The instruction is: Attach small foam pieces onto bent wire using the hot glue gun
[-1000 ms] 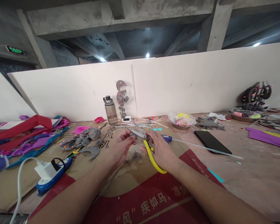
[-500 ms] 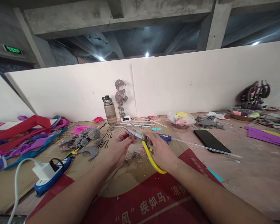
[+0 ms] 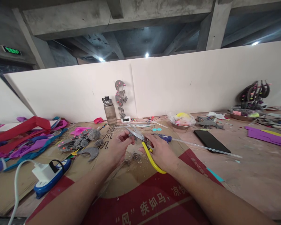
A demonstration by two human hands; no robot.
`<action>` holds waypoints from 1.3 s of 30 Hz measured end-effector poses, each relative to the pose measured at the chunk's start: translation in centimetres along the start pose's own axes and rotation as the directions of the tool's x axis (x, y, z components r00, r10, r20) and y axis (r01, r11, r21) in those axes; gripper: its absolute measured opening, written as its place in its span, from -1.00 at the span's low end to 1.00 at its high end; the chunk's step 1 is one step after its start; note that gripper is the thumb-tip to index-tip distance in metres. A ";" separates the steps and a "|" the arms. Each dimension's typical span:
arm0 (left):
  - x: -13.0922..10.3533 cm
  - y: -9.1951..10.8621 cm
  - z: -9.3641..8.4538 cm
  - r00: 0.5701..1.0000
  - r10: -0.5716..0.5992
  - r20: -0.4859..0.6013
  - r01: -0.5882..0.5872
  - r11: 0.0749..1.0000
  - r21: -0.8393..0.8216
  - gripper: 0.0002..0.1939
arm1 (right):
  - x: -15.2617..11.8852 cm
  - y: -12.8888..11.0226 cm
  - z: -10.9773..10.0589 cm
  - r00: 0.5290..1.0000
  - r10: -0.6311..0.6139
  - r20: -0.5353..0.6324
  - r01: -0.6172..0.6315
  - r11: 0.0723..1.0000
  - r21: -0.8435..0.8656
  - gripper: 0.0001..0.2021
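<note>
Over the cardboard [image 3: 128, 184], my right hand [image 3: 161, 151] is closed on yellow-handled scissors [image 3: 152, 161]. Their blades are apart and point up and left toward my other hand. My left hand [image 3: 118, 148] pinches a small grey felt-like piece [image 3: 138, 141], partly hidden by the fingers and the blades. Below the hands lies a loose tangle of grey yarn [image 3: 136, 156], with pale crumbs around it. Just beyond my right hand is a blue tool [image 3: 165, 137], probably a glue gun, with a long clear stick [image 3: 206, 148] reaching out to its right.
Left: a grey yarn ball [image 3: 94, 134], a grey felt crescent [image 3: 90, 153], coloured fabric strips [image 3: 37, 125] and a blue power strip [image 3: 51, 181]. Behind stand a bottle [image 3: 110, 112] and a hanging grey ornament [image 3: 120, 97] by the white panel. Right: a black phone [image 3: 210, 141] and a bowl [image 3: 181, 122].
Almost nothing differs. The whole view has shifted very slightly, and both hands keep their hold on the felt piece and the scissors.
</note>
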State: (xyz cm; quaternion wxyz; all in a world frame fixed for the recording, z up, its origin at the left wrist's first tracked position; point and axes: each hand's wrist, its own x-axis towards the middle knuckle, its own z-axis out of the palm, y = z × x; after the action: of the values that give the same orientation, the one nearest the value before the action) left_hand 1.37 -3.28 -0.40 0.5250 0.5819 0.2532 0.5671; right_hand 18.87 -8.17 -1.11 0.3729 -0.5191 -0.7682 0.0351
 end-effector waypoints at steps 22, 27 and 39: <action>0.0 0.3 0.0 1.000 -0.017 -0.012 0.017 0.999 -0.037 -0.86 | 0.1 0.3 0.1 0.999 -0.025 0.032 0.025 1.000 -0.003 -0.61; 0.0 0.3 -0.1 1.000 0.011 -0.002 -0.011 1.000 0.024 -0.90 | 0.1 0.2 0.0 0.999 -0.019 0.048 0.018 1.000 0.025 -0.59; 0.3 -0.1 -0.9 0.995 0.091 0.033 -0.096 0.975 0.201 -0.98 | 0.1 0.1 -0.5 0.999 -0.028 0.033 0.031 0.993 -0.116 -0.61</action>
State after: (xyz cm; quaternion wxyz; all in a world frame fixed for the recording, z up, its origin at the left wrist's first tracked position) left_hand 0.59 -2.69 -0.58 0.4390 0.6501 0.2757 0.5556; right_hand 19.26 -8.21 -0.80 0.3305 -0.5279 -0.7823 -0.0073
